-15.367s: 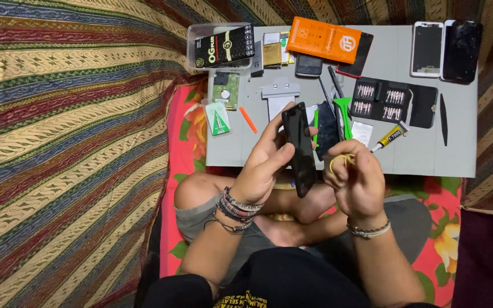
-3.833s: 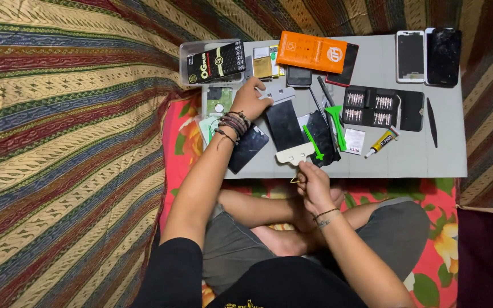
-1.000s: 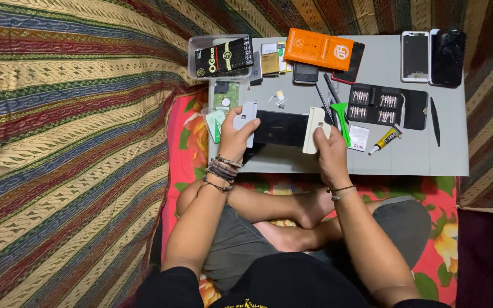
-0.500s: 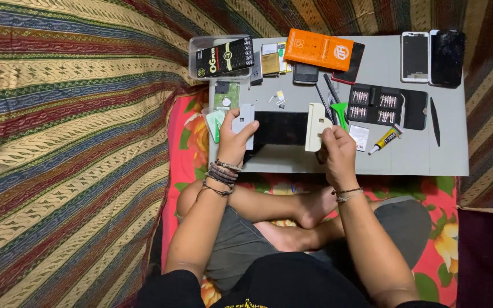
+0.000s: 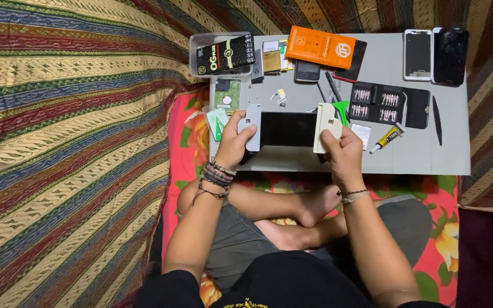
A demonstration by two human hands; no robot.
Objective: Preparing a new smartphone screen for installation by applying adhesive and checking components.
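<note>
The table point(image 5: 429, 159) has open room along its lower right edge, below the glue tube point(image 5: 386, 139) and the black pry tool point(image 5: 437, 120). The middle is blocked by the phone in its white clamp frame point(image 5: 288, 129), held at each end by the left hand point(image 5: 234, 142) and the right hand point(image 5: 342, 149). The upper strip is crowded: clear box point(image 5: 221, 54), orange packet point(image 5: 320, 47), screwdriver bit case point(image 5: 388, 104), two phones point(image 5: 436, 55) at upper right. A narrow bare lane runs between bit case and phones.

Black phone point(image 5: 287, 129) lying flat on grey table, white clamps point(image 5: 324, 119) at both ends
</note>
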